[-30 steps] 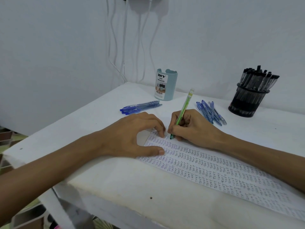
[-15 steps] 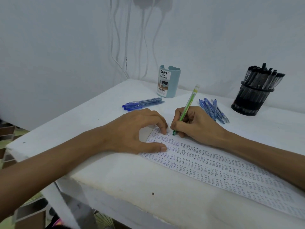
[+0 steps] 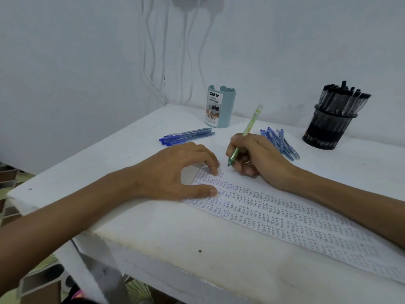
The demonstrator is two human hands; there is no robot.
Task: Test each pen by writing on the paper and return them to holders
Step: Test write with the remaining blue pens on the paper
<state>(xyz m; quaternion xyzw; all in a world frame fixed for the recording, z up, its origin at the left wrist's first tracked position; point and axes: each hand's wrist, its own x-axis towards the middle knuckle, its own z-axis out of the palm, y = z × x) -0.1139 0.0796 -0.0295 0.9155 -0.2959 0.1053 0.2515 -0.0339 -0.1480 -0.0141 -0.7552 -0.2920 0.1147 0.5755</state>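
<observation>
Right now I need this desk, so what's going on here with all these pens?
A person is testing pens. The right hand grips a green pen, tip near the far end of a paper covered in "TEST"; the left hand presses it flat. Blue pens lie loose on the table in two bunches; the black mesh holder is full.

The right hand [image 3: 258,159] has drawn the green pen [image 3: 246,135] slightly farther away. The pen's tip has left the written rows and now sits just past the far end of the paper [image 3: 285,216].
</observation>
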